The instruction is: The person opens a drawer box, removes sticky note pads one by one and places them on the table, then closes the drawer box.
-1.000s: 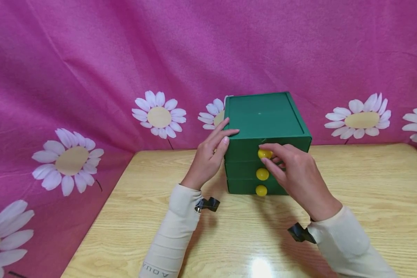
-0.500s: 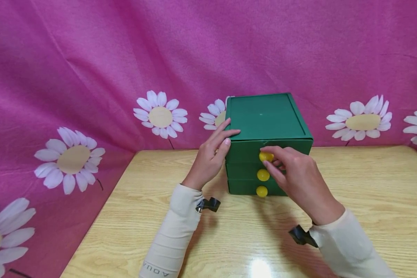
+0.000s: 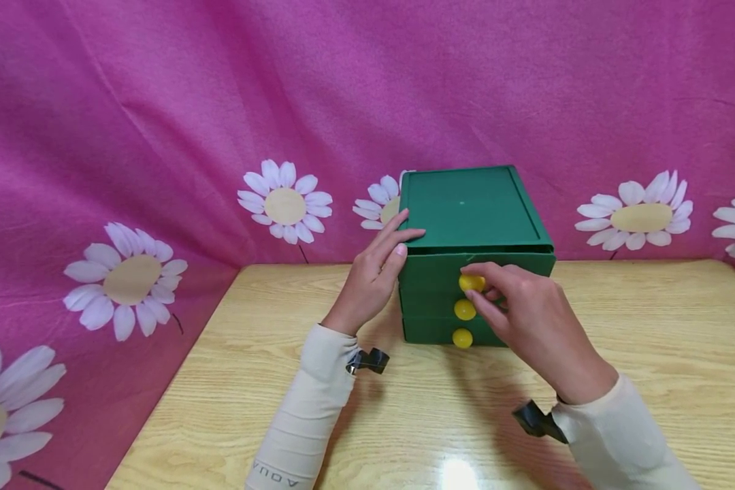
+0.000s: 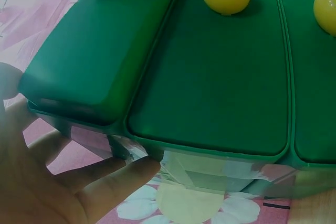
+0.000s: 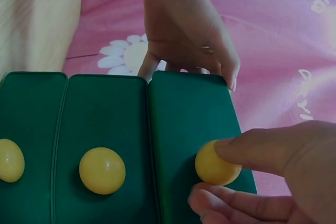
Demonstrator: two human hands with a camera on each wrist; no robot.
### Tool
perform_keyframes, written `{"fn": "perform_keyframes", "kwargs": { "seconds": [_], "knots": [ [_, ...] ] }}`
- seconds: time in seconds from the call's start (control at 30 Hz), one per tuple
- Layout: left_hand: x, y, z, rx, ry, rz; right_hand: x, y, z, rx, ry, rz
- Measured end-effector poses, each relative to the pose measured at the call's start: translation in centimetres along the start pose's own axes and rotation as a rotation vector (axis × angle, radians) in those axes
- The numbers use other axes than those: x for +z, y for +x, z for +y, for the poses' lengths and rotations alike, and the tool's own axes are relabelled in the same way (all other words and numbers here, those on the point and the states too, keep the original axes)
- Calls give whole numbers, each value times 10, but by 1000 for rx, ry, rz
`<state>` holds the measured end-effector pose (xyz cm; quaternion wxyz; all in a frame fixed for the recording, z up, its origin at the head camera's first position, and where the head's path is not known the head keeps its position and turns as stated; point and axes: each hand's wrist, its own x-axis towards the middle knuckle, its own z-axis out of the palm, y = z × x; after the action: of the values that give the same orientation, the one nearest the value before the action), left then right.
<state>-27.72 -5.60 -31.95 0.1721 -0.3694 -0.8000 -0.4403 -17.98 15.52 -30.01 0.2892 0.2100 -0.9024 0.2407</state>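
Note:
A green drawer box (image 3: pixel 465 211) with three drawers stands on the table, each front bearing a round yellow knob. My right hand (image 3: pixel 527 313) pinches the top knob (image 5: pixel 214 165) between thumb and fingers. The top drawer (image 4: pixel 89 56) is pulled slightly out, and a dark gap shows under the box's top edge. My left hand (image 3: pixel 370 275) rests with spread fingers against the left side and top corner of the box. In the left wrist view, its fingers (image 4: pixel 118 184) lie along the box's side. The middle knob (image 3: pixel 465 309) and the bottom knob (image 3: pixel 462 338) stick out below.
The wooden table (image 3: pixel 269 381) runs in front of the box and to both sides. Behind it hangs a pink cloth (image 3: pixel 343 88) printed with large white daisies. A small black wrist camera (image 3: pixel 367 361) sits at each cuff.
The top drawer has come a little way out toward me, with my right hand pulling its knob. A gap has opened below the top edge. My left hand stays on the box.

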Motion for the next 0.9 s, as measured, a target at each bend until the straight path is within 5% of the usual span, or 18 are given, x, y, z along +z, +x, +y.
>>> {"fn": "perform_keyframes", "kwargs": {
  "seconds": [0.33,0.57,0.9],
  "knots": [
    [-2,0,1,-4,-40,-29,-5,-2,-2,1,3,-35],
    [-16,-3,35,-44,-107,-33,-8,-3,-2,-8,11,-43],
    [-15,-4,29,-77,-137,-26,-11,-3,-3,-12,5,-62]
  ]
}}
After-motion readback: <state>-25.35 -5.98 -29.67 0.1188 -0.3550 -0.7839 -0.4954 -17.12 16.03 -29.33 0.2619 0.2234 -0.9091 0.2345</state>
